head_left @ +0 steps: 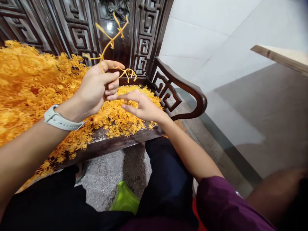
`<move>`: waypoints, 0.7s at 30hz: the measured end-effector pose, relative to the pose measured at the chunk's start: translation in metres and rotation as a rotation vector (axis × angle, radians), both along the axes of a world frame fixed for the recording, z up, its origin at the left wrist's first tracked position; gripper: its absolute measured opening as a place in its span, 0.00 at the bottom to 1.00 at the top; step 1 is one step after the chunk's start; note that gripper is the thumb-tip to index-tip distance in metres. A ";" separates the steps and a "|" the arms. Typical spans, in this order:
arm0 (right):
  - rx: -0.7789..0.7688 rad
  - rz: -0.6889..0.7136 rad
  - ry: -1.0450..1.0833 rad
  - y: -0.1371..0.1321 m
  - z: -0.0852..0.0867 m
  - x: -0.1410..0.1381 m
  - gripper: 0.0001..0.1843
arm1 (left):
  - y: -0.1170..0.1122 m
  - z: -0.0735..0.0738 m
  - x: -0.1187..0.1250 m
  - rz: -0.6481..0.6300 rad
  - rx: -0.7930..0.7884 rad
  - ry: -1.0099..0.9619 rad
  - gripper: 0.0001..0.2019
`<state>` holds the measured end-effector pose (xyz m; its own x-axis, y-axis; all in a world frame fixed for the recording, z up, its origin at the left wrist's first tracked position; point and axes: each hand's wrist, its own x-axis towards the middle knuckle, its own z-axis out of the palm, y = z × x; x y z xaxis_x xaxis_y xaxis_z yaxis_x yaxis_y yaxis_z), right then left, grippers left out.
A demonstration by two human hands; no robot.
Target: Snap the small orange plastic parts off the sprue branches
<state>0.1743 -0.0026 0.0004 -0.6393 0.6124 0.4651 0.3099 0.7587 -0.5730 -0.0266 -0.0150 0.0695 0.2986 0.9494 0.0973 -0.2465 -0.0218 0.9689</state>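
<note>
My left hand (92, 86), with a pale watch strap on its wrist, pinches a thin yellow branched plastic stem (108, 45). The stem's forks rise above the fingers, and a small side sprig (128, 73) sticks out to the right. Just below and to the right is my right hand (141, 104), its fingers stretched and apart, with nothing visible in it. Its fingertips are close to the lower fingers of my left hand; whether they touch I cannot tell. Under it lies a pile of small orange-yellow plastic flower pieces (125, 125).
A larger heap of yellow flower pieces (36, 93) covers the left of the dark wooden bench (106, 147). Behind stands its carved backrest (79, 32), and a curved armrest (190, 93) bounds the right. A green plastic object (124, 199) is between my legs. A wooden board edge (276, 57) juts in at right.
</note>
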 end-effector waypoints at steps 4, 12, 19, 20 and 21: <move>-0.074 -0.071 0.175 0.016 -0.010 0.001 0.17 | -0.006 0.007 0.000 0.005 -0.016 0.092 0.09; -0.467 -0.391 0.581 0.051 -0.027 0.010 0.09 | -0.003 -0.006 0.013 0.018 -0.005 0.086 0.10; -0.540 -0.615 0.663 0.082 -0.046 -0.016 0.11 | 0.003 -0.018 0.039 0.132 0.012 0.106 0.11; -0.527 -0.672 0.660 0.087 -0.048 -0.014 0.10 | 0.002 -0.016 0.041 0.136 -0.005 0.101 0.11; -0.512 -0.731 0.646 0.092 -0.050 -0.009 0.10 | -0.001 -0.013 0.041 0.126 -0.036 0.098 0.11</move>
<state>0.1654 0.0897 -0.0493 0.2283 0.9596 0.1647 0.1167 0.1410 -0.9831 0.0146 -0.0159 0.0568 0.1835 0.9823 0.0388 -0.1486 -0.0113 0.9888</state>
